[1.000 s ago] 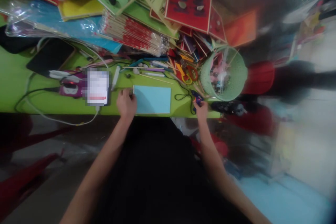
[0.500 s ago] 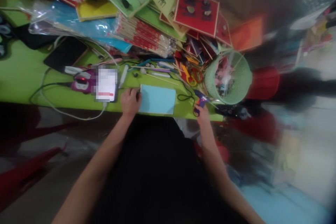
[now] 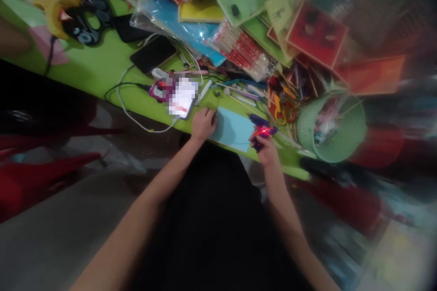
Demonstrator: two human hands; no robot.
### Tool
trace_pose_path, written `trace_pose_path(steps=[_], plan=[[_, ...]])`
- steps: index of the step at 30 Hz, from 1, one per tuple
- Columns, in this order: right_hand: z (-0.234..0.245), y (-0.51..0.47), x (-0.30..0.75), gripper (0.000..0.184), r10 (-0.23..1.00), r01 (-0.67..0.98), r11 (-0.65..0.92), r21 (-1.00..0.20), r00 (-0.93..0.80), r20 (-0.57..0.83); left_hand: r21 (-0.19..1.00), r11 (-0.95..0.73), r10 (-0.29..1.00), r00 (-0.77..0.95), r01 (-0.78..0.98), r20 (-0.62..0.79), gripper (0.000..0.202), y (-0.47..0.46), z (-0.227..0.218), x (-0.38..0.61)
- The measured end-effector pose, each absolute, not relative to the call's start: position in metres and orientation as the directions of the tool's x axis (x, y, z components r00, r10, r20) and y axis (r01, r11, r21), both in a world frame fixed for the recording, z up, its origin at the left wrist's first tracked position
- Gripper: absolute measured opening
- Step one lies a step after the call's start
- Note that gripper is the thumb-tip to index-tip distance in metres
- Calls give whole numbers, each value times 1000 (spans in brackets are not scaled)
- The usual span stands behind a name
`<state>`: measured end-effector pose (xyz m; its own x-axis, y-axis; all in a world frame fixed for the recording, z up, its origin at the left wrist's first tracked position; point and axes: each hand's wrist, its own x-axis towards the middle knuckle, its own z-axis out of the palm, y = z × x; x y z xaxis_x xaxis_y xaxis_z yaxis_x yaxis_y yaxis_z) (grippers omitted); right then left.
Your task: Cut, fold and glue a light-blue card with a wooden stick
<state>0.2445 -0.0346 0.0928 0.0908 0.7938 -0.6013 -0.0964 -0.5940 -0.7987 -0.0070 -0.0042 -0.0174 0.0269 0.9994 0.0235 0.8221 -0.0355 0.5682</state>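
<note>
A light blue rectangular card (image 3: pixel 234 129) lies near the table's front edge. My left hand (image 3: pixel 204 125) rests at the card's left edge, fingers curled in; a dark spot shows at the fingertips, too small to name. A purple hot glue gun (image 3: pixel 260 120) with an orange trigger is gripped in my right hand (image 3: pixel 268 151). It is held over the card's right end, its nozzle toward the upper left, and a red light glows on its side. Left of my left hand is a lit phone (image 3: pixel 182 97), partly blurred out, with a white cable.
Behind the card lie pens, sticks and yellow-handled scissors (image 3: pixel 280 111). A green basket (image 3: pixel 329 132) stands at right. Bagged red-and-white sticks (image 3: pixel 239 50) and a red board (image 3: pixel 317 34) are piled at the back. A dark phone (image 3: pixel 153 54) and a yellow glue gun (image 3: pixel 58 9) lie left.
The glue gun has moved left from beside the card to over its right end, and its red light now shows. The view has turned left. My left hand stays at the card's edge.
</note>
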Motion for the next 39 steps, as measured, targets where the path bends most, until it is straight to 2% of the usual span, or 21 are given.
trace_pose_path(steps=[6,11,16,22,30,35,39], plan=[[83,-11,212,38,767,59,-639,-767,-23,-641,575,-47,999,34,817,34,25,-5,-17,-7],[74,2,196,46,817,274,-550,-789,-18,-576,624,-37,999,24,781,30,24,-6,-21,-7],[68,6,189,50,852,506,-446,-738,-12,-524,656,-48,998,18,753,53,26,-6,-26,-7],[63,7,187,50,864,561,-408,-720,-17,-502,593,-102,994,52,799,101,36,-6,-24,-7],[58,10,185,51,858,585,-402,-704,-27,-513,575,-122,991,64,809,119,32,-6,-21,-7],[59,11,184,48,859,596,-393,-700,-34,-511,645,-77,997,56,760,52,31,-6,-20,-7],[62,12,184,49,855,603,-399,-691,-27,-517,676,-73,997,48,733,56,31,-6,-21,-6]])
